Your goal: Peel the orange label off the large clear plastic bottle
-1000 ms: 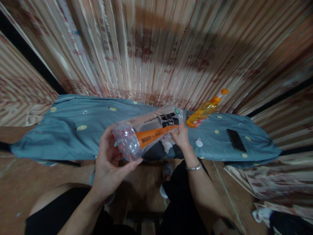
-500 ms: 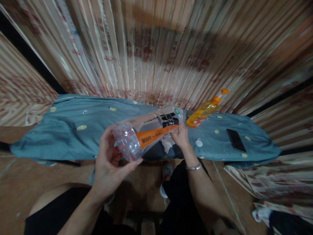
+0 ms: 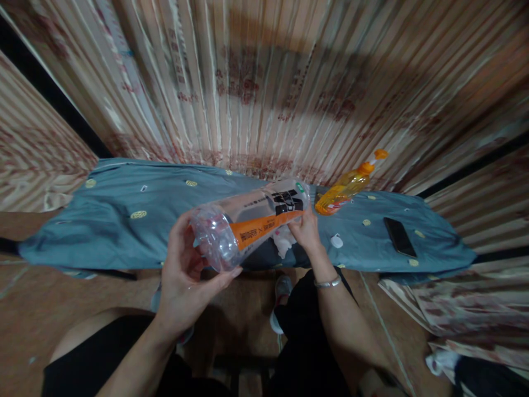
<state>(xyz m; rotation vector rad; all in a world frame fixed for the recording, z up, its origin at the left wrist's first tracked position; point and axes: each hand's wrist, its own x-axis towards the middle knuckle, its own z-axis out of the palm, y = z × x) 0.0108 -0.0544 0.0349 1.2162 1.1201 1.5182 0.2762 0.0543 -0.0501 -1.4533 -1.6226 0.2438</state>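
Note:
A large clear plastic bottle (image 3: 256,220) with an orange, black and white label lies tilted between my two hands, above the cloth-covered table. Its ridged base faces the lower left. My left hand (image 3: 185,275) curls around that base, the thumb along its underside. At the other end my right hand (image 3: 305,227) grips the bottle near the right edge of the label; the fingers behind it are hidden. Below the bottle, close to my right wrist, a crumpled whitish piece (image 3: 283,241) like tissue or thin plastic shows.
A pump bottle of yellow-orange liquid (image 3: 343,190) stands at the table's back right. A small white round thing (image 3: 336,241) and a black phone (image 3: 399,237) lie on the blue-green cloth (image 3: 165,237). A pleated curtain (image 3: 264,82) hangs behind; my legs are below.

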